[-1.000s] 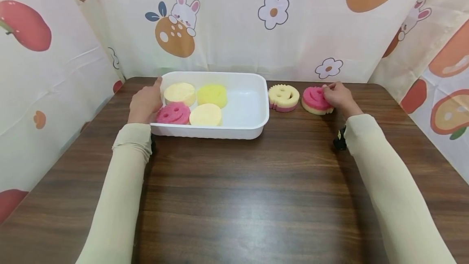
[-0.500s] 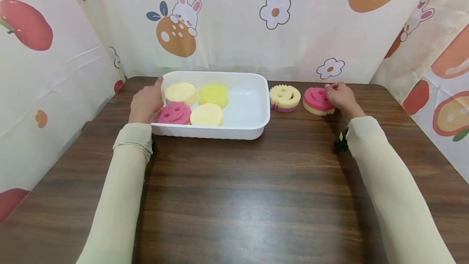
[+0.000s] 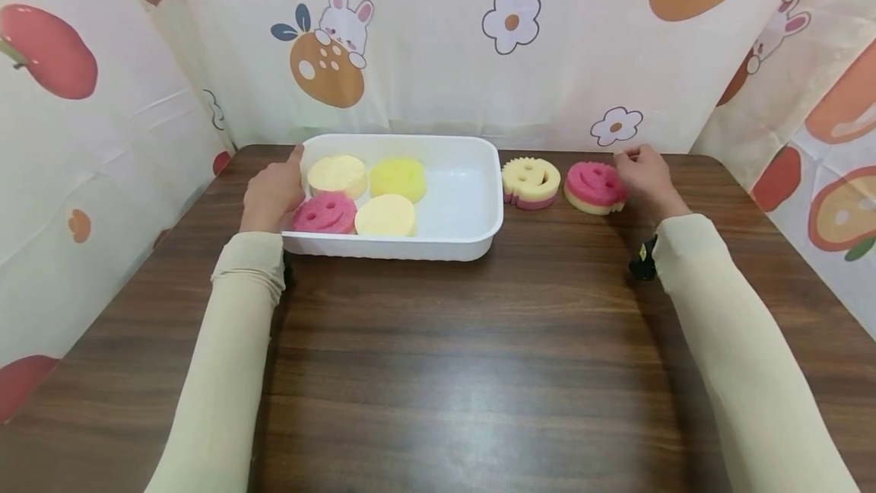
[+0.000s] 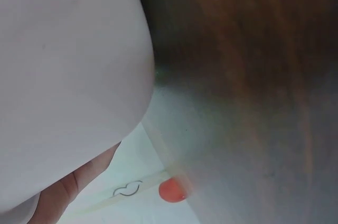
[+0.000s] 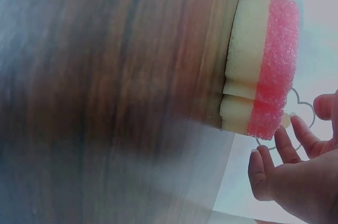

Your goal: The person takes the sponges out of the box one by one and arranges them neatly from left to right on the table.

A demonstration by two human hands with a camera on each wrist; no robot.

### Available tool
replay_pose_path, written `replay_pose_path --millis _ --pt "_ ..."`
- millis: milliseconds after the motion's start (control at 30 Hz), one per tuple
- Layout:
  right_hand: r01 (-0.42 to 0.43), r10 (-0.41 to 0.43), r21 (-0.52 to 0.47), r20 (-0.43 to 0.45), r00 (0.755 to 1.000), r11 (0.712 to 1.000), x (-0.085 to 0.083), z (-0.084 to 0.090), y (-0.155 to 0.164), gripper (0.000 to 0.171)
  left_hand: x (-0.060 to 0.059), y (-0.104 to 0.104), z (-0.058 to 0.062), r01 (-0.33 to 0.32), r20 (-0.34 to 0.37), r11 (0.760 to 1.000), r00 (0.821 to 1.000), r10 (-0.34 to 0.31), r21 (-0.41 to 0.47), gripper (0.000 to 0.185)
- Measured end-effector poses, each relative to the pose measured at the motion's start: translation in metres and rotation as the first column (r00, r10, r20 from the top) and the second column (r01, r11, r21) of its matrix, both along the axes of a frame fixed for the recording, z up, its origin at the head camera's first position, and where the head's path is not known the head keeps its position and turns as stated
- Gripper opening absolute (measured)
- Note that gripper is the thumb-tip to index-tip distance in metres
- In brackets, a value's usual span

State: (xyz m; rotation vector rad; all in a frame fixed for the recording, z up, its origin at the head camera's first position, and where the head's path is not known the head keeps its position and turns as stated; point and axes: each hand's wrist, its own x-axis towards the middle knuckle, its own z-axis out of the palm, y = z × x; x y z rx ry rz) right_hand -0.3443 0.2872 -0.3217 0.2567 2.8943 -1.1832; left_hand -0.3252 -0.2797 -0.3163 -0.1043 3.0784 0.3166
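Observation:
My left hand (image 3: pixel 274 187) holds the left end of a white plastic tray (image 3: pixel 457 248). In the left wrist view, the tray's outer wall (image 4: pixel 74 71) fills much of the picture and hides most of that hand. On the table right of the tray lies a round smiley sponge (image 3: pixel 594 186), pink over cream. Loosely bent and spread, the fingers of my right hand (image 5: pixel 303 179) are just off the sponge's pink edge in the right wrist view, with nothing between them. Another smiley sponge (image 3: pixel 531 181), cream side up, lies between that one and the tray.
Inside the tray are a pink smiley sponge (image 3: pixel 325 211), a yellow sponge (image 3: pixel 398 179) and two cream round ones, one at the back (image 3: pixel 337 175) and one in front (image 3: pixel 385 214). A printed curtain (image 3: pixel 438 67) stands behind the brown wooden table (image 3: pixel 452 356).
My right hand has let go of the pink-topped sponge and drawn slightly up and to the right. The left hand, tray and sponges stay where they were.

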Motion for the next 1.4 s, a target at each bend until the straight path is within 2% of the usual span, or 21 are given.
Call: replay_pose_path --millis 333,567,1033,1200,1400 --pt "0.041 -0.041 -0.016 -0.01 0.999 0.999 0.001 0.002 0.001 0.069 -0.001 0.002 -0.004 -0.015 0.0 1.0 1.0 0.015 -0.008 0.077" --pt "0.064 -0.062 0.016 -0.077 0.995 0.998 -0.003 0.007 0.003 0.069 -0.002 0.003 -0.003 -0.018 -0.002 1.0 1.0 0.018 -0.008 0.075" --pt "0.112 -0.118 -0.061 -0.116 0.986 0.992 -0.01 0.016 -0.006 0.06 -0.001 0.001 -0.006 -0.016 -0.002 1.0 1.0 0.016 0.007 0.076" --pt "0.106 -0.116 -0.067 -0.156 0.981 0.992 -0.012 0.021 -0.012 0.056 -0.002 0.001 -0.006 -0.008 0.0 1.0 1.0 0.008 0.012 0.076" --pt "0.053 -0.069 -0.105 -0.152 0.986 0.993 -0.012 0.033 -0.028 0.056 -0.001 0.0 -0.006 -0.018 -0.01 1.0 1.0 0.018 0.023 0.077"
